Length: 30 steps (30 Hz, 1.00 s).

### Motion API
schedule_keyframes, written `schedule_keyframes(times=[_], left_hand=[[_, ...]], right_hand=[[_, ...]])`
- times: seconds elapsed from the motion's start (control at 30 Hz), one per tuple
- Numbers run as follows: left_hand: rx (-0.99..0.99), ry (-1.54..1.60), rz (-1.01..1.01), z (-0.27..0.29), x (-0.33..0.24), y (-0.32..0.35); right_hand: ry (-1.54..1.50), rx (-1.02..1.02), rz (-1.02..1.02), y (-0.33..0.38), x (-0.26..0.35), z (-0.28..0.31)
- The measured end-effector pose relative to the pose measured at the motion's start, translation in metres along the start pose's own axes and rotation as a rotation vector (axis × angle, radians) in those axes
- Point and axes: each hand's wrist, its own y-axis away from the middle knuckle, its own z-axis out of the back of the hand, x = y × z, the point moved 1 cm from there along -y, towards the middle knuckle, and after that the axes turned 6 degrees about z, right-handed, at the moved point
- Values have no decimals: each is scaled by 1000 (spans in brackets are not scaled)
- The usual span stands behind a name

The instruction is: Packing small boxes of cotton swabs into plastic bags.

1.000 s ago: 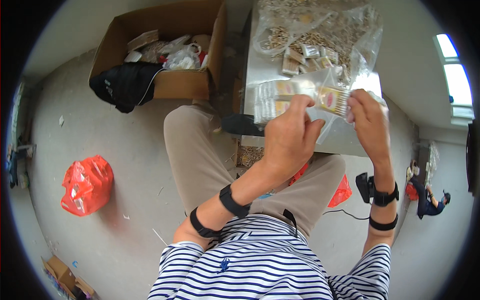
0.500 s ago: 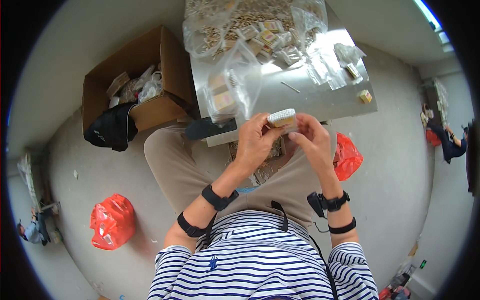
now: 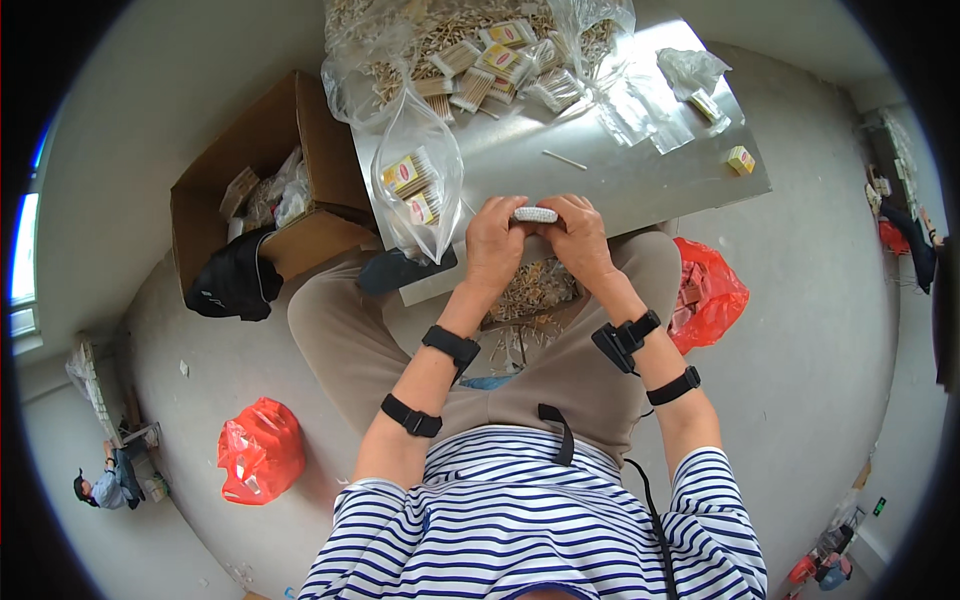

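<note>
Right hand (image 3: pixel 580 240) has moved from beside the swab pack (image 3: pixel 536 214) onto it. I note its fingers and the left hand's (image 3: pixel 494 245) gripping opposite ends, white tips up, by the bench's (image 3: pixel 640 190) near edge; light, even pressure should avoid crushing.

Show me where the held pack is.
In the head view, the pack is above and slightly right of centre, between the left hand and right hand, a clear bag to its left.

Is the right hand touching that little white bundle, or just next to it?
Touching: the head view shows the right hand meeting the right end of the white bundle, without a gap.
</note>
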Motion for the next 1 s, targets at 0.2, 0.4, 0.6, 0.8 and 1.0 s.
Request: schedule_keyframes(times=[0.2,0.4,0.6,0.8,1.0], left_hand=[[-1,19,-22,7,-12,-2],[153,297,386,15,-23,0],[140,855,645,30,-69,11],[144,1080,697,32,-90,25],[177,1162,695,43,-110,29]], right_hand=[[25,-4,1,-6,8,7],[-125,33,-171,-4,13,18],[-734,-163,-486,19,50,47],[-934,-438,-544,22,89,46],[-386,-520,-427,4,105,53]])
